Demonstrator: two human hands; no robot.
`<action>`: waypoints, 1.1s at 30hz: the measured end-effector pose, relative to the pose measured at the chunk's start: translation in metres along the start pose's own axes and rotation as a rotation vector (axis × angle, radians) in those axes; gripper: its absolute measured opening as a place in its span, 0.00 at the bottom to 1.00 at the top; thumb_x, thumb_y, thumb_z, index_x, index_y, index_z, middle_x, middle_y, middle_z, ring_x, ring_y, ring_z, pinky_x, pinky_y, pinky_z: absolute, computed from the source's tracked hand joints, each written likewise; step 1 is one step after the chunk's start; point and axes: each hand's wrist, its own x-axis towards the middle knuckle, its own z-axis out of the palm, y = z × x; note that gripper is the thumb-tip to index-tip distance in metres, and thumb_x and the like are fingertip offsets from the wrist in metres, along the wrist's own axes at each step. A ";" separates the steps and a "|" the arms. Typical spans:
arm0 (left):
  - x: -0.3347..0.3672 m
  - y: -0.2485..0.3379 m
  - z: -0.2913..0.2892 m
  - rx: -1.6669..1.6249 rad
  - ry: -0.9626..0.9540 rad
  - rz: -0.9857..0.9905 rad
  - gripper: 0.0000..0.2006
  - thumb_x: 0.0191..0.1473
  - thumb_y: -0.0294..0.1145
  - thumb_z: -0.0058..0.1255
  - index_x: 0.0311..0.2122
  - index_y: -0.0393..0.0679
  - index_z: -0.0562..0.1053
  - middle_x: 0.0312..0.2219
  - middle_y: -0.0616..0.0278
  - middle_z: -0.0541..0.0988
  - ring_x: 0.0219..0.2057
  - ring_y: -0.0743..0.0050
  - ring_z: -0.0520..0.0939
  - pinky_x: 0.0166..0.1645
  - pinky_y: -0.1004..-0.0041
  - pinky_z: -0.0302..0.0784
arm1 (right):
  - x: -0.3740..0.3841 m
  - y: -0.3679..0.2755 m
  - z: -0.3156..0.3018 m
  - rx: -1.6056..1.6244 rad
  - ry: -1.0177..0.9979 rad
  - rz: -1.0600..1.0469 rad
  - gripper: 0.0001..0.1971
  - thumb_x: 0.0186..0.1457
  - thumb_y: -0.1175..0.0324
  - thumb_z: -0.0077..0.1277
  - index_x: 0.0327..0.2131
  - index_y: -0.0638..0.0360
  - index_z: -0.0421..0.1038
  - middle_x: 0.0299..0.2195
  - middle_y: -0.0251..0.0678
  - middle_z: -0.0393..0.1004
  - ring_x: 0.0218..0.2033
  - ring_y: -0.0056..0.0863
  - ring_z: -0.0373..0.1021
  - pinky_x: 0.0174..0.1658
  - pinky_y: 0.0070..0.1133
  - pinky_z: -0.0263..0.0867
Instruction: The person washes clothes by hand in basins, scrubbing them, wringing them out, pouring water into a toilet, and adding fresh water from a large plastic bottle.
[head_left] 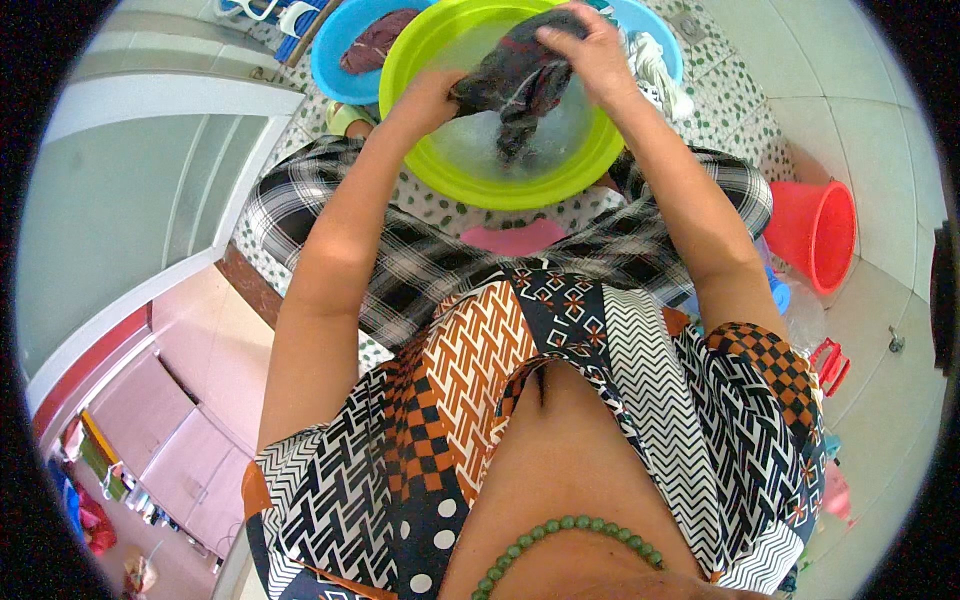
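A wet dark cloth (520, 85) with red trim hangs bunched over a lime green basin (420, 50) of water. My left hand (432, 95) grips the cloth's left end. My right hand (585, 50) clasps its upper right part from above. The cloth's lower tip dips toward the water. The basin sits on the tiled floor between my knees, which are covered by a black and white plaid skirt (420, 260).
A blue basin (345, 50) holding a dark red garment (375, 40) stands behind the green one at left. A second blue basin (650, 30) with white cloth (655, 70) is at right. A red bucket (815, 230) stands to the right. A glass door (130, 200) lies left.
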 end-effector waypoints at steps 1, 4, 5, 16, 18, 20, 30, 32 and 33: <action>-0.008 -0.022 0.008 -0.011 -0.052 -0.072 0.19 0.41 0.27 0.52 0.43 0.44 0.70 0.34 0.48 0.75 0.38 0.54 0.76 0.41 0.67 0.70 | 0.014 -0.004 -0.020 0.195 -0.203 0.141 0.22 0.45 0.69 0.55 0.47 0.61 0.65 0.40 0.44 0.70 0.39 0.28 0.68 0.43 0.24 0.63; 0.001 -0.047 0.011 -0.101 0.133 -0.284 0.12 0.44 0.29 0.48 0.37 0.40 0.72 0.31 0.46 0.75 0.34 0.50 0.76 0.38 0.65 0.71 | 0.008 -0.010 -0.023 0.063 0.026 0.086 0.16 0.44 0.71 0.54 0.39 0.65 0.68 0.33 0.40 0.72 0.31 0.26 0.69 0.36 0.23 0.64; 0.006 -0.051 0.013 -0.146 0.253 -0.359 0.11 0.45 0.30 0.48 0.36 0.40 0.73 0.30 0.46 0.76 0.32 0.50 0.77 0.37 0.65 0.71 | 0.008 -0.005 -0.017 -0.017 0.160 0.093 0.15 0.43 0.70 0.54 0.36 0.65 0.69 0.30 0.39 0.73 0.28 0.26 0.69 0.34 0.23 0.64; 0.018 -0.004 0.125 0.223 0.266 -0.244 0.25 0.45 0.27 0.47 0.52 0.56 0.64 0.52 0.51 0.61 0.50 0.46 0.64 0.53 0.57 0.60 | -0.042 0.142 0.057 -0.966 -0.116 -0.281 0.30 0.44 0.68 0.51 0.53 0.32 0.58 0.52 0.43 0.58 0.50 0.48 0.58 0.49 0.40 0.57; 0.013 -0.002 0.135 0.166 0.155 -0.331 0.26 0.47 0.27 0.45 0.54 0.57 0.61 0.56 0.56 0.54 0.52 0.47 0.61 0.54 0.56 0.59 | -0.052 0.153 0.065 -0.879 -0.123 -0.147 0.31 0.44 0.68 0.51 0.54 0.32 0.56 0.52 0.44 0.57 0.51 0.48 0.57 0.50 0.39 0.56; 0.008 -0.006 0.148 0.051 0.116 -0.384 0.22 0.49 0.27 0.40 0.52 0.55 0.62 0.53 0.50 0.59 0.52 0.41 0.61 0.53 0.52 0.59 | -0.058 0.157 0.069 -0.775 -0.148 -0.062 0.26 0.47 0.72 0.46 0.52 0.44 0.59 0.52 0.46 0.58 0.49 0.47 0.59 0.51 0.34 0.56; -0.001 -0.068 0.134 0.059 -0.224 -0.521 0.19 0.47 0.40 0.46 0.45 0.45 0.70 0.39 0.47 0.73 0.41 0.50 0.73 0.47 0.56 0.64 | -0.038 0.206 0.085 -1.131 -0.568 0.278 0.17 0.48 0.66 0.46 0.45 0.54 0.65 0.41 0.48 0.67 0.41 0.40 0.66 0.45 0.31 0.62; 0.019 -0.060 0.109 -0.075 0.048 -0.572 0.17 0.47 0.38 0.46 0.43 0.42 0.71 0.36 0.50 0.74 0.38 0.54 0.74 0.44 0.59 0.66 | -0.022 0.137 0.080 -1.015 -0.329 0.231 0.15 0.51 0.62 0.45 0.39 0.59 0.71 0.35 0.46 0.73 0.35 0.36 0.70 0.41 0.28 0.65; 0.028 -0.054 0.094 -0.142 0.181 -0.592 0.16 0.47 0.37 0.46 0.41 0.41 0.71 0.35 0.51 0.75 0.37 0.56 0.75 0.43 0.61 0.67 | -0.022 0.130 0.075 -0.810 -0.152 0.107 0.14 0.50 0.63 0.47 0.39 0.59 0.71 0.33 0.45 0.73 0.34 0.35 0.70 0.40 0.28 0.65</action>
